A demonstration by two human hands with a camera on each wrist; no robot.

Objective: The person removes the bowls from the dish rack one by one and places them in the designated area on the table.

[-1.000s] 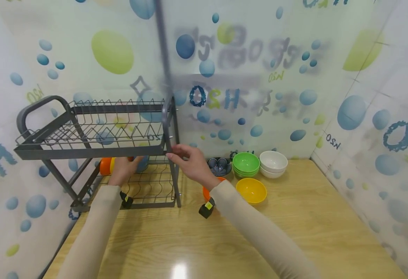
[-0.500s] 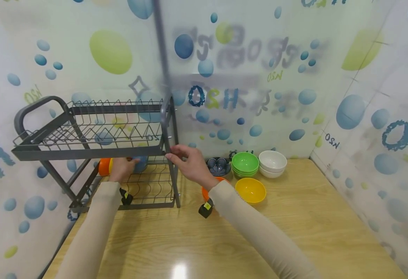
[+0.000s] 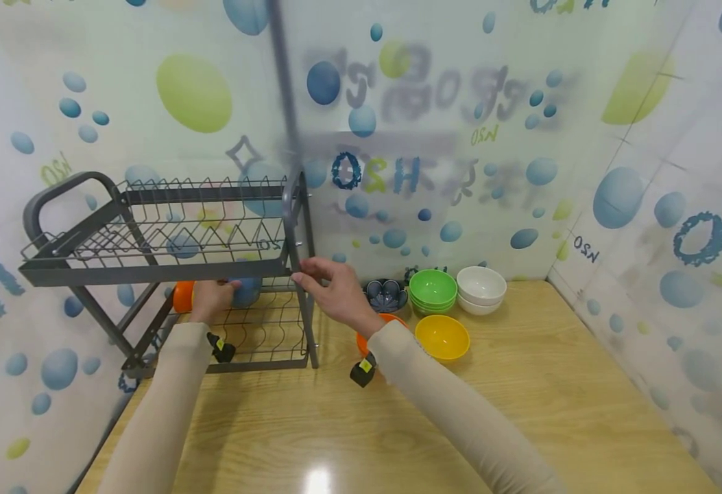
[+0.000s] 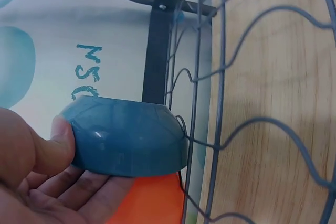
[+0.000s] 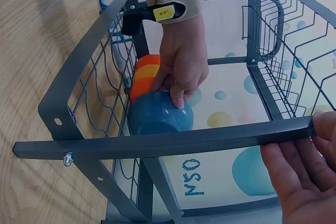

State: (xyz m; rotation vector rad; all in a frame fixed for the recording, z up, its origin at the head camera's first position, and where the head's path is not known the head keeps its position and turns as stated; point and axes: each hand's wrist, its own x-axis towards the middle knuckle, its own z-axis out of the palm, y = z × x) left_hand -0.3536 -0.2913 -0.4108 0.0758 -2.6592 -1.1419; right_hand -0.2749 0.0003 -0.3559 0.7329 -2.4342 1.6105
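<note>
Left hand [image 3: 211, 300] edged leftward, gripping blue bowl [image 4: 128, 137]

Wood-grained table [image 3: 311, 425], dark wire rack [image 3: 163, 272], assorted bowls [image 3: 432, 289]

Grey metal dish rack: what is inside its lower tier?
A round blue bowl, held by the left hand, then orange bowls and a yellow bowl, partly covered. Their insides are hidden.

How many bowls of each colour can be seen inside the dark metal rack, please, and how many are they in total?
Blue bowl: 1
Orange bowls: 2
Yellow bowl: 1
Total visible: 4
</note>
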